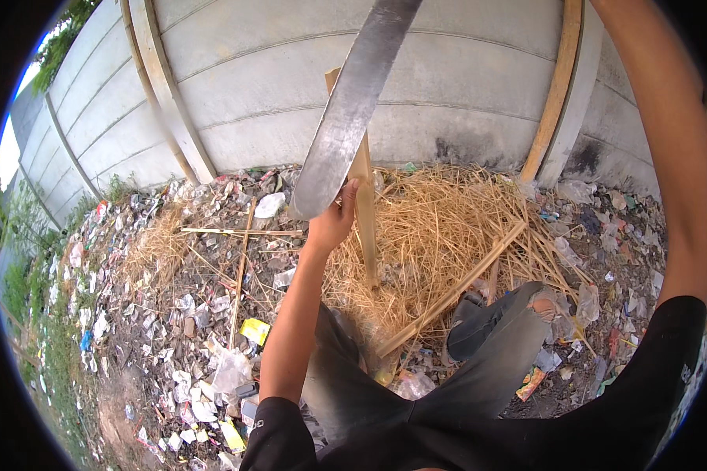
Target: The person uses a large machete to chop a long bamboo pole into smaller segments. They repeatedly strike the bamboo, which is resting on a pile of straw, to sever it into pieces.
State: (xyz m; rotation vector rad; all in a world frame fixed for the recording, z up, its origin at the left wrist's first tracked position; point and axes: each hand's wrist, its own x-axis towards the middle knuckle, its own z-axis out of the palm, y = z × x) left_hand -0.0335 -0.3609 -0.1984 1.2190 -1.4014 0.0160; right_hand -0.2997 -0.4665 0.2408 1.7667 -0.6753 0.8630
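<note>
My left hand [334, 225] is closed around an upright split bamboo slat [367, 235], whose lower end stands among straw-like shavings. In front of the slat's upper part slants a broad machete blade [349, 110], its rounded tip close to my left hand. The blade hides part of the slat and some of my fingers. Its handle lies beyond the top edge of the picture. My right forearm [668, 102] is raised high at the right and leaves the picture at the top, so the right hand does not show.
A pile of bamboo shavings [424, 235] spreads ahead of my bent legs [479, 369]. Across it lies a long bamboo strip [456, 290]. Thinner sticks [243, 267] and scattered litter [204, 400] cover the ground leftward. A grey panel wall [463, 78] with posts stands behind.
</note>
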